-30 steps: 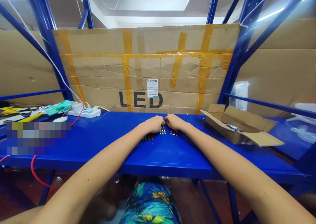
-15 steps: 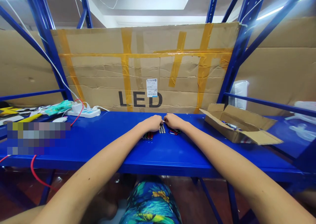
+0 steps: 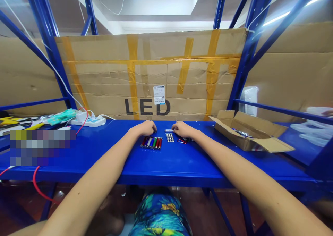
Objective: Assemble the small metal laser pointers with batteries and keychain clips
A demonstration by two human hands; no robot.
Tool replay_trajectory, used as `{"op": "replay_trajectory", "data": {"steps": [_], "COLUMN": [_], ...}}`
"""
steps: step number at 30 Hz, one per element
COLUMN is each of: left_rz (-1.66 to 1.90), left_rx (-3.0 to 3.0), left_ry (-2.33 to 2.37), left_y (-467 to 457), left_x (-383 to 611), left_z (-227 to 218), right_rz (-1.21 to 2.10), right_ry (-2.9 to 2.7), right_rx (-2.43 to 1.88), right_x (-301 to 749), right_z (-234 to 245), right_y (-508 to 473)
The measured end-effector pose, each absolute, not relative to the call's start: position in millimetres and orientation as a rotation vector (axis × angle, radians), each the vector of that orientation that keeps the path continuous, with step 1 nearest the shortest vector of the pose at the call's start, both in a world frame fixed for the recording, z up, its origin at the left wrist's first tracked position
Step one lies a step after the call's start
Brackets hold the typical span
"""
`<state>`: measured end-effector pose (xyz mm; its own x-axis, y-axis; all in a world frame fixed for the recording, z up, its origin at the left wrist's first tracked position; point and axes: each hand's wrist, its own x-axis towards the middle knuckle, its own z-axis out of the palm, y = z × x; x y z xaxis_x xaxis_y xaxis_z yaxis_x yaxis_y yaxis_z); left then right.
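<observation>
My right hand (image 3: 181,128) is closed around one end of a slim silver tube (image 3: 168,130), which points left just above the table. My left hand (image 3: 147,128) has moved off to the side, its fingers curled together over a small dark bit that I cannot make out. Below it lies a row of several slim metal tubes (image 3: 151,143) in red, silver, blue and green. Small round silver button cells (image 3: 170,137) stand in neat rows between the hands. Under my right hand are red and black small parts (image 3: 182,141), partly hidden by the wrist.
An open cardboard box (image 3: 247,133) with shiny pieces inside stands at the right. A white power strip (image 3: 90,120) with plugs and a red cable sits at the left, near cluttered tools (image 3: 36,121). A large cardboard sheet (image 3: 109,79) closes off the back of the blue table (image 3: 166,166).
My left hand has come away from my right and moved left, uncovering the row of coloured tubes. My right hand stays about where it was, with the silver tube now in plain sight.
</observation>
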<state>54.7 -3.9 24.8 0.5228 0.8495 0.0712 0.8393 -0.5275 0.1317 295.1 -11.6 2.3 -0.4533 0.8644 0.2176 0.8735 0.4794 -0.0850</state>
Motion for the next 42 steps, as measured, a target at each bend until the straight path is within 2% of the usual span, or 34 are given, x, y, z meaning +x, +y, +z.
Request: {"op": "replay_trajectory", "data": {"steps": [32,42], "left_rz": [0.302,0.453], "left_rx": [2.624,2.69], "left_ry": [1.417,1.375], "left_y": [-10.2,-6.3], "left_x": [64.6,61.1], "left_z": [19.4,22.6], "right_rz": [0.216,-0.075], "right_ry": [-2.439,-2.314], "right_rx": [-1.349,-1.256], "right_x": [287.9,292.1], "right_z": [2.5,10.4], "right_y": [-16.8,-20.0]}}
